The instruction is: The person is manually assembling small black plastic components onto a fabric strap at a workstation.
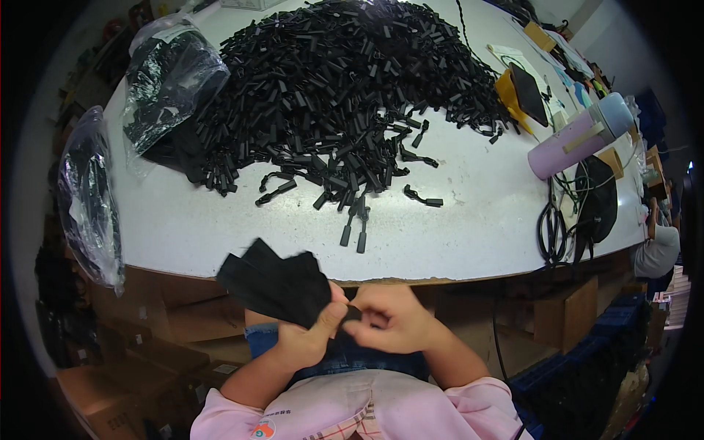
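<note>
A fanned bunch of flat black cloth pieces (275, 286) is gripped in my left hand (312, 339), over my lap just in front of the table edge. My right hand (396, 319) is closed beside it, its thumb and fingers pinching a dark end of the bunch close to the left thumb. Behind the fingers, the exact shape of that end is hidden. Beyond my hands a large heap of small black parts (330, 88), each a slim block on a short cord or loop, covers the table (440, 242). Two of them (354, 229) lie nearest to me.
Clear plastic bags of black items (172, 81) and a second filled bag (92, 198) lie at the left. To the right are a phone on a yellow stand (522, 99), a lilac bottle (576, 139), a black pouch (595, 198) and coiled cables (551, 231). Cardboard boxes (110, 396) stand below.
</note>
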A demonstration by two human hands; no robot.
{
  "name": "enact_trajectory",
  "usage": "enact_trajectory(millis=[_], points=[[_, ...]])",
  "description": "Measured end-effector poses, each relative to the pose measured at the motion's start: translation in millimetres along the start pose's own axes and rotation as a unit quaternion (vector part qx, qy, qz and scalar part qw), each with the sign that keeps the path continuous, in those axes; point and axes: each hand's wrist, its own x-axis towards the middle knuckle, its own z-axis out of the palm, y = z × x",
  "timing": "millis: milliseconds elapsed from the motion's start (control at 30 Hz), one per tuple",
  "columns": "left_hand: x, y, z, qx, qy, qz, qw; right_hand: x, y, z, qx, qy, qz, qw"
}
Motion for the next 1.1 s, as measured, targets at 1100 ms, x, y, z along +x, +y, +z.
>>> enact_trajectory(millis=[1100], points=[[3.9,-9.5,-5.0,-0.157,-0.008,-0.099,0.983,24.3,-13.7,-45.5,-0.523,0.129,-0.054,0.841]])
